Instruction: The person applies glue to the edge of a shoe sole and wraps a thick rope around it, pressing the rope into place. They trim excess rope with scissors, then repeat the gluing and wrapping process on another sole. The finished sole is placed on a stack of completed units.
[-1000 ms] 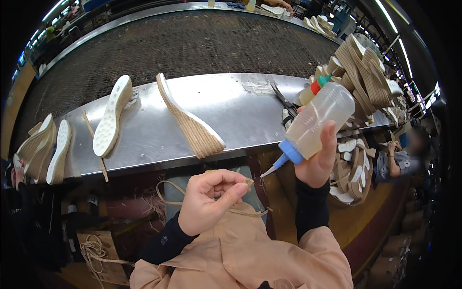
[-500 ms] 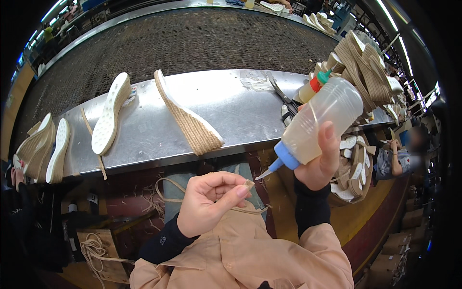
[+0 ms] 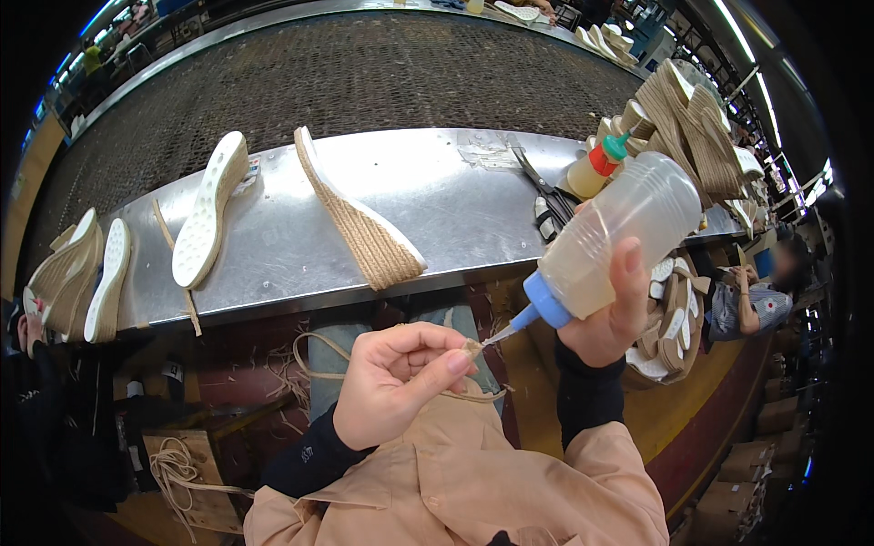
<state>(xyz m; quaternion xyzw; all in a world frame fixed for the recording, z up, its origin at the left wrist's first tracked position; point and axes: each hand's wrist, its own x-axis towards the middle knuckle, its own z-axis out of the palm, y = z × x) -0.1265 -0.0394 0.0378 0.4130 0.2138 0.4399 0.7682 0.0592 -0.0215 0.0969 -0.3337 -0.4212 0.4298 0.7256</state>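
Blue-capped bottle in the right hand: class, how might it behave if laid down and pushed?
The bottle would probably roll, as it looks rounded. It may feel light for its size, since the pale liquid seems to fill only part of it. Its translucent wall might give when squeezed.

Translucent, blue-capped squeeze bottle (image 3: 637, 214) aslant, nozzle (image 3: 523, 318) down-left, tip just beside the end of a tan strip (image 3: 472, 348)

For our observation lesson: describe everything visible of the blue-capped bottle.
The blue-capped bottle is translucent, ribbed and plastic-looking, with pale contents and a tapering nozzle, blue then whitish. The right grip holds it tilted, nozzle down and leftward, tip touching, or almost, the tan piece in the left grip.
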